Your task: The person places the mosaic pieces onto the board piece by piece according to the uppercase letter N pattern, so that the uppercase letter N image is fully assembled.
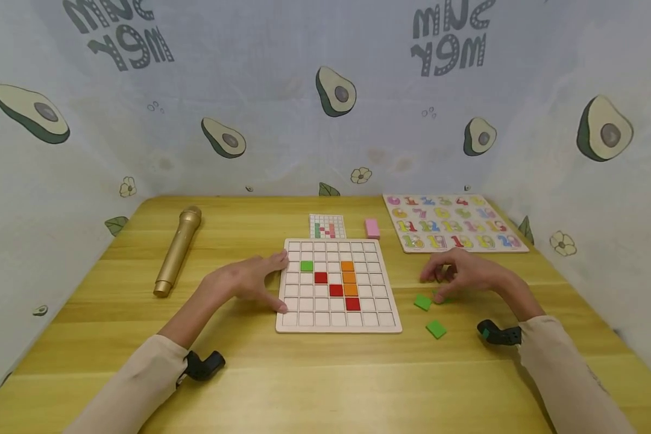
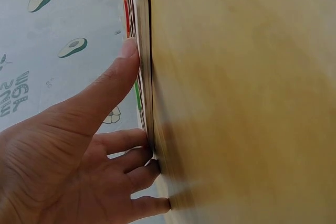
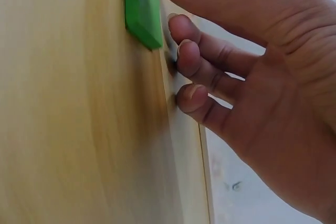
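At its left edge, the white grid board (image 1: 308, 313) is touched by the spread thumb and fingers of my left hand (image 1: 244, 278). In the left wrist view, the thumb of the left hand (image 2: 89, 145) lies against the side of the board (image 2: 143, 51). Green, red and orange tiles (image 1: 349, 278) sit in its squares. Right of the board, my right hand (image 1: 463, 274) is low over the table, thumb and index finger apart, beside a green tile (image 1: 422, 302). The right wrist view has a green tile (image 3: 142, 14) by the thumb of the right hand (image 3: 262, 61), other fingers bent.
Nearer the table's front lies another green tile (image 1: 436, 329). A pattern card (image 1: 327, 226) and a pink block (image 1: 371, 228) are behind the board. The number board (image 1: 461, 224) is at the back right, a gold microphone (image 1: 177, 252) at the left. A patterned cloth hangs behind the table.
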A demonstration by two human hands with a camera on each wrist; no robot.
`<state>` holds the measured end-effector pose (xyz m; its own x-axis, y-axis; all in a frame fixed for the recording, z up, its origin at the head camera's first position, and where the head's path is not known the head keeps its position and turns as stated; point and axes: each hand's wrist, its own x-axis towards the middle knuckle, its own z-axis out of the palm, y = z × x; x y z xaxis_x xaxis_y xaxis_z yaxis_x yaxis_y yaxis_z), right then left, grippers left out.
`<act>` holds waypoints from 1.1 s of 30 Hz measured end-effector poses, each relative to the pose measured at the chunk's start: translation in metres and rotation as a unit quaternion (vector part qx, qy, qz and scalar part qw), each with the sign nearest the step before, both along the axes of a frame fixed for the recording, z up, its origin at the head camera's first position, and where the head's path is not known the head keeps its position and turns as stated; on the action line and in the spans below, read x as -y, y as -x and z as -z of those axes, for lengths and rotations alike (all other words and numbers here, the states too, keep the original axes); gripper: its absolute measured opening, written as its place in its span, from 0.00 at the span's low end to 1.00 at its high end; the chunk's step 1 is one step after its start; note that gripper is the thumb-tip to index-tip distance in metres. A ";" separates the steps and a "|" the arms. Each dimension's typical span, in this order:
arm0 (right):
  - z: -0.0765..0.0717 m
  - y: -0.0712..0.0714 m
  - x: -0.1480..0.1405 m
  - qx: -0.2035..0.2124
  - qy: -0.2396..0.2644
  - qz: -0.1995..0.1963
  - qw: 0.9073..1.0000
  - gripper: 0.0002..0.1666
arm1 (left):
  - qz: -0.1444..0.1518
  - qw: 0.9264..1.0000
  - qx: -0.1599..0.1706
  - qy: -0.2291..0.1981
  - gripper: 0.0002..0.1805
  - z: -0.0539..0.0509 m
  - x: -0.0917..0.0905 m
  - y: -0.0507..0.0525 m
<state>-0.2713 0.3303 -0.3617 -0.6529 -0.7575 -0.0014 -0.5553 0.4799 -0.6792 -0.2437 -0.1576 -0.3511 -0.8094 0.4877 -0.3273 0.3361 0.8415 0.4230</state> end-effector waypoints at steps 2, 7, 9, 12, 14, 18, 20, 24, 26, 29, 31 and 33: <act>-0.002 0.001 -0.004 0.003 -0.003 -0.003 1.000 0.17 | -0.001 1.000 0.001 -0.001 0.65 -0.001 0.000 0.001; -0.005 0.001 -0.007 0.014 -0.010 -0.005 1.000 0.17 | -0.007 1.000 0.003 0.002 0.64 -0.003 0.000 0.001; -0.006 0.000 -0.007 0.023 -0.017 0.003 1.000 0.17 | -0.008 1.000 0.004 0.003 0.64 -0.002 0.000 0.001; -0.007 -0.001 -0.006 0.036 -0.021 0.009 0.999 0.17 | -0.008 1.000 0.003 0.003 0.64 -0.001 0.000 0.001; -0.005 -0.001 -0.006 0.036 -0.019 0.007 0.999 0.17 | -0.008 1.000 0.003 0.002 0.64 -0.001 0.000 0.000; -0.003 0.000 -0.007 0.024 -0.011 -0.004 1.000 0.16 | -0.004 1.000 0.004 0.000 0.64 -0.001 0.000 0.000; -0.002 0.000 -0.007 0.015 -0.013 -0.005 1.000 0.15 | -0.003 1.000 0.005 0.000 0.64 -0.001 0.000 0.000; -0.004 0.000 -0.008 0.002 -0.014 -0.003 1.000 0.13 | -0.003 1.000 0.002 0.002 0.64 -0.001 0.000 0.001; -0.004 0.000 -0.007 0.002 -0.012 0.000 1.000 0.12 | -0.002 1.000 0.000 0.002 0.64 -0.001 0.000 0.001; -0.005 0.000 -0.007 0.005 -0.013 0.005 1.000 0.12 | -0.003 1.000 0.000 0.002 0.64 -0.001 0.000 0.001; -0.004 0.000 -0.007 0.009 -0.016 0.012 1.000 0.11 | -0.004 1.000 0.000 0.002 0.64 -0.001 0.000 0.001; -0.004 -0.001 -0.007 0.015 -0.025 0.023 0.999 0.11 | -0.004 1.000 0.000 0.001 0.64 0.000 0.000 0.000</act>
